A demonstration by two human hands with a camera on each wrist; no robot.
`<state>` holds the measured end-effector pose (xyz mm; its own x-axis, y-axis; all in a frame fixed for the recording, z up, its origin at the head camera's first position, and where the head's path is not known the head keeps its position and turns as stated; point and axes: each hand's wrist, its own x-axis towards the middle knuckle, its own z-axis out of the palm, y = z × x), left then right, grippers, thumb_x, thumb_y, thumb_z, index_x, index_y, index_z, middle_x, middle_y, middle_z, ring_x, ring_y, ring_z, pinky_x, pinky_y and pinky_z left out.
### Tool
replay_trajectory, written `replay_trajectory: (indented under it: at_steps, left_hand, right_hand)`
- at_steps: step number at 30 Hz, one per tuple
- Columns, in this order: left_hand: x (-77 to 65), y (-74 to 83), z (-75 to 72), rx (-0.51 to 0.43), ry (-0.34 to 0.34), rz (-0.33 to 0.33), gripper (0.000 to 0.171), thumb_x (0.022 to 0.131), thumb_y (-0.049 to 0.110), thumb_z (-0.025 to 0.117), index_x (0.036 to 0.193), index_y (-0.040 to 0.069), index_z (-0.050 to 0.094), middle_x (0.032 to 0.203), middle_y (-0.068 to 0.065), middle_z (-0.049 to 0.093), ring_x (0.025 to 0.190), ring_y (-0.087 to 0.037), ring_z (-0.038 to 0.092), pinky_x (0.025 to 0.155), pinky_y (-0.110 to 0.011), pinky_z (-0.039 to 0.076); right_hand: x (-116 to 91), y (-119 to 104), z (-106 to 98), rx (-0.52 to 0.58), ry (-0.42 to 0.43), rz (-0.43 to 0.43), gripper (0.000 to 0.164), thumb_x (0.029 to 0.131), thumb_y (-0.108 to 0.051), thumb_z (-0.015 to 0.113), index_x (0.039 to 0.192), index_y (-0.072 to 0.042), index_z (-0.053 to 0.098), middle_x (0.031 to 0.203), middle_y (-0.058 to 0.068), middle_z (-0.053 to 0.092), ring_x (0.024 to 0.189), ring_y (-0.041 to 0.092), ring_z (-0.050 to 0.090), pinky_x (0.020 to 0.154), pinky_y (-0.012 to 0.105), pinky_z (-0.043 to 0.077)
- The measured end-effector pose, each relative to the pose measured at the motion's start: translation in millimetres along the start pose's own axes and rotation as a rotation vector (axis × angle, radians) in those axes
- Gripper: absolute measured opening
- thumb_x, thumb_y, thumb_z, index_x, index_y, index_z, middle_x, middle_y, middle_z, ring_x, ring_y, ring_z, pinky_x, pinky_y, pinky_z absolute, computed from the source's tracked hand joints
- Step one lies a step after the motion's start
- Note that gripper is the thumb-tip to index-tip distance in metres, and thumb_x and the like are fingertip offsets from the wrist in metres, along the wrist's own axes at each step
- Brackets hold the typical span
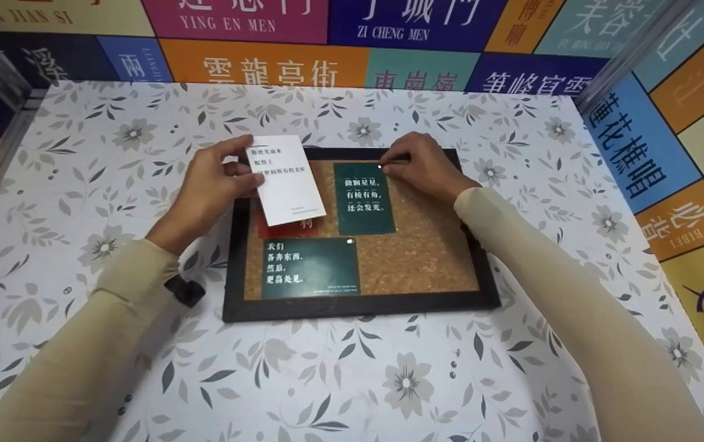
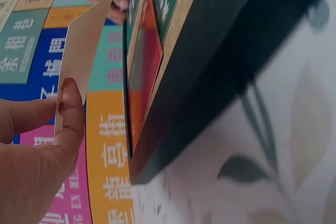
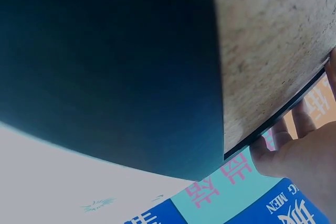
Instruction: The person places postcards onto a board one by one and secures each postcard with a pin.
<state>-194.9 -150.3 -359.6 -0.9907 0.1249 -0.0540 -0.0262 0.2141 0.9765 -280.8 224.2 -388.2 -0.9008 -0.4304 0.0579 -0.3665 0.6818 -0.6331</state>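
Observation:
My left hand (image 1: 204, 184) holds a white card (image 1: 290, 190) with black printed lines by its left edge, thumb in front. The left wrist view shows the card's plain back (image 2: 84, 43), raised off the board. Beneath it lies a red card (image 1: 287, 228), mostly covered in the head view. My right hand (image 1: 422, 162) is at the top right corner of a dark green card (image 1: 365, 209), thumb and forefinger pinching at a small white pushpin (image 1: 379, 166). Both cards lie on a cork board (image 1: 419, 258) in a black frame (image 1: 364, 308).
A second green card (image 1: 312, 270) lies at the board's lower left, with a white pin (image 1: 350, 241) at its upper right corner. The board lies on a floral tablecloth (image 1: 407, 374). Colourful lettered panels (image 1: 266, 67) stand behind and beside the table.

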Motion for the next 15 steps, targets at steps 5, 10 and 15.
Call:
replay_trajectory:
  at_steps: [5, 10, 15]
  left_hand:
    - [-3.5, 1.8, 16.9, -0.001, -0.022, -0.006, 0.074, 0.097, -0.011, 0.072, 0.165, -0.003, 0.044, 0.132, -0.022, 0.063, 0.108, -0.016, 0.070, 0.087, -0.023, 0.063]
    - [-6.2, 2.4, 32.0, -0.009, -0.049, -0.028, 0.074, 0.096, -0.011, 0.074, 0.164, 0.001, 0.047, 0.121, -0.020, 0.069, 0.104, -0.016, 0.070, 0.086, -0.025, 0.064]
    - [-8.5, 1.7, 45.6, -0.008, -0.091, -0.041, 0.076, 0.096, -0.012, 0.074, 0.165, 0.002, 0.046, 0.124, -0.020, 0.069, 0.107, -0.021, 0.072, 0.087, -0.029, 0.065]
  right_hand:
    - [1, 1, 0, -0.007, 0.009, -0.008, 0.014, 0.102, -0.008, 0.079, 0.113, -0.005, 0.087, 0.116, 0.013, 0.076, 0.116, 0.028, 0.062, 0.108, 0.047, 0.047]
    - [3, 3, 1, -0.004, 0.015, -0.020, 0.013, 0.101, -0.007, 0.079, 0.112, -0.004, 0.087, 0.114, 0.015, 0.077, 0.116, 0.030, 0.062, 0.108, 0.047, 0.046]
    - [2, 2, 1, -0.004, 0.020, -0.028, 0.013, 0.101, -0.006, 0.079, 0.112, -0.004, 0.087, 0.113, 0.014, 0.078, 0.115, 0.030, 0.063, 0.108, 0.046, 0.046]
